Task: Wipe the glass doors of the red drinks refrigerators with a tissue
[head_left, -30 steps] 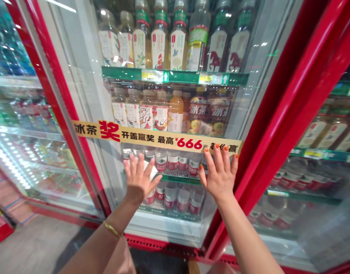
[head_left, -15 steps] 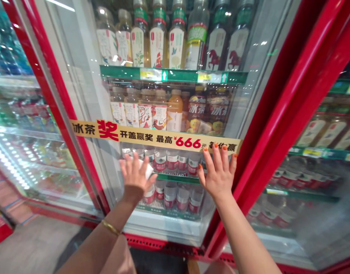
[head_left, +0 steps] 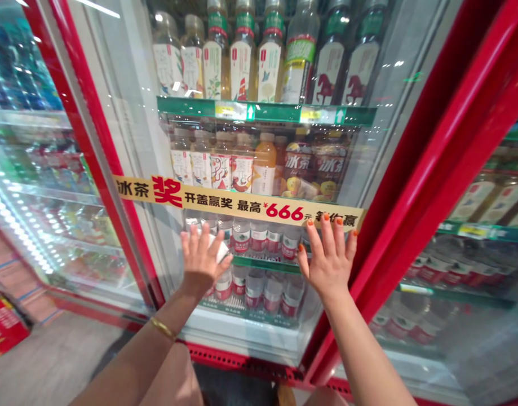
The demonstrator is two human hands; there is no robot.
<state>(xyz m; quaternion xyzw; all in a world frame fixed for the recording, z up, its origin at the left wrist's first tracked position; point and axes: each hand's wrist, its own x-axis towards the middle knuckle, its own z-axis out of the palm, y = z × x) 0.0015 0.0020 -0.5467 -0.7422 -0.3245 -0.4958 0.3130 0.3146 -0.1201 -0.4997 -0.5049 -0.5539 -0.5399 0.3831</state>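
Observation:
A glass door of a drinks fridge stands in front of me. Across it runs a yellow strip sticker with black and red lettering. My left hand lies below the strip's left half, fingers stretched and apart. Under its fingers is a white piece that looks like a tissue or cloth, partly hidden by the hand. My right hand is spread flat against the door, its fingertips over the lower edge of the strip near the right end. Nothing shows in it.
Bottled drinks stand on green-edged shelves behind the glass. Red frame posts border the door. More fridge bays are left and right. A red box sits on the floor at the left.
The whole view has shifted slightly, so the fridge appears a little further right. Both hands stay in nearly the same places on the door. The white piece remains under my left hand.

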